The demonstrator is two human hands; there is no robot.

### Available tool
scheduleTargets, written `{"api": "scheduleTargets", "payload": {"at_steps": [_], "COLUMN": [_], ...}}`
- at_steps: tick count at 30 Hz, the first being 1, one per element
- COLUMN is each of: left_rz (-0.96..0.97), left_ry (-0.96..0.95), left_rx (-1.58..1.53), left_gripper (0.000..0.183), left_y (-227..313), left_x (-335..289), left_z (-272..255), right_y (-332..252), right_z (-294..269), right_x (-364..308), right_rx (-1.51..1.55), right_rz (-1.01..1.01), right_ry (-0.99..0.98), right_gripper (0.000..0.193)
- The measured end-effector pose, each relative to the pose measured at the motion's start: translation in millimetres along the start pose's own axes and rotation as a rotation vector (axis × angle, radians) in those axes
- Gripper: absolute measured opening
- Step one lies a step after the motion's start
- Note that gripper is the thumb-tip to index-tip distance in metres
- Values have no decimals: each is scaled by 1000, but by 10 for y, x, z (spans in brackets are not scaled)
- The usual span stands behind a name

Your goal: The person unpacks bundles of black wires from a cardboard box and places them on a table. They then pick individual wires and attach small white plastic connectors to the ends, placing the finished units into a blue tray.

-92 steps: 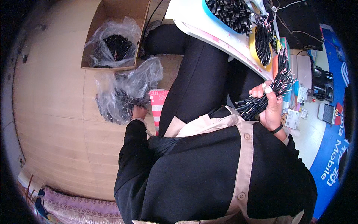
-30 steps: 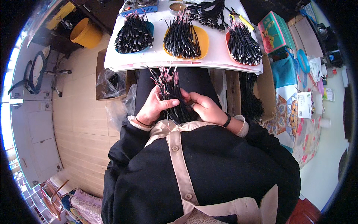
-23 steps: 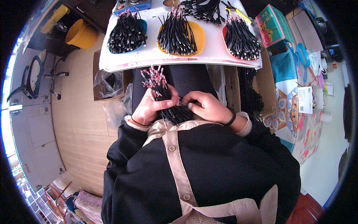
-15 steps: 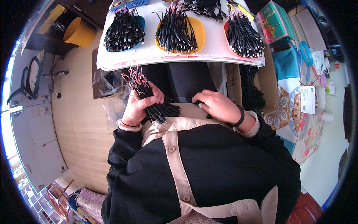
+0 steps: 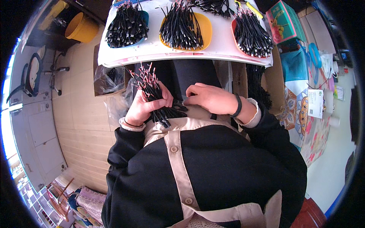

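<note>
My left hand is closed round a thick bundle of short black cables. Their stripped reddish wire ends fan out above the fist, and the black plug ends hang below it over my lap. Close to the right side of those plug ends is my right hand, its fingers curled inward. Whatever its fingertips hold, if anything, I cannot make out. Ahead on the white table lie heaps of similar cables in a blue tray, a yellow tray and a red tray.
More black cables and yellow-handled pliers lie at the table's back. Under its right side stands a cardboard box with dark cables; another box holds clear plastic at left. A green carton stands beyond the right edge.
My right hand has moved left, up to the bundle's plug ends, with its fingers more curled. The left hand has shifted slightly and still grips the cables.
</note>
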State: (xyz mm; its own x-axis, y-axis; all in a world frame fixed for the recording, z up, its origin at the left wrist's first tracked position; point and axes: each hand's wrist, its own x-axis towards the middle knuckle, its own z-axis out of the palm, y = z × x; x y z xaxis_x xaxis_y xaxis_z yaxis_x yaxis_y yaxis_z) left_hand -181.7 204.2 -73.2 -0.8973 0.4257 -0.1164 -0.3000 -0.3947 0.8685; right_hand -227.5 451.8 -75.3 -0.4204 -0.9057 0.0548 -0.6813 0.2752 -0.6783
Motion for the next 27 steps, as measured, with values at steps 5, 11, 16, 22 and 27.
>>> {"api": "scheduleTargets", "payload": {"at_steps": [5, 11, 16, 22, 27], "left_rz": [-33, -89, -50, 3, 17], "left_ry": [55, -5, 12, 28, 12], "left_rx": [85, 144, 333, 441, 417], "left_gripper": [26, 22, 14, 11, 12], "left_y": [73, 115, 109, 128, 111], "left_x": [-19, -6, -7, -35, -37], "left_z": [152, 252, 322, 386, 387], "right_y": [-10, -48, -11, -79, 75], "right_z": [-76, -107, 192, 309, 150], "right_x": [-178, -257, -55, 42, 56], "right_rx": [-77, -254, -503, -543, -174], "right_rz": [76, 0, 147, 265, 240], "right_ry": [-103, -54, 110, 130, 74], "right_gripper": [21, 9, 6, 8, 18]}}
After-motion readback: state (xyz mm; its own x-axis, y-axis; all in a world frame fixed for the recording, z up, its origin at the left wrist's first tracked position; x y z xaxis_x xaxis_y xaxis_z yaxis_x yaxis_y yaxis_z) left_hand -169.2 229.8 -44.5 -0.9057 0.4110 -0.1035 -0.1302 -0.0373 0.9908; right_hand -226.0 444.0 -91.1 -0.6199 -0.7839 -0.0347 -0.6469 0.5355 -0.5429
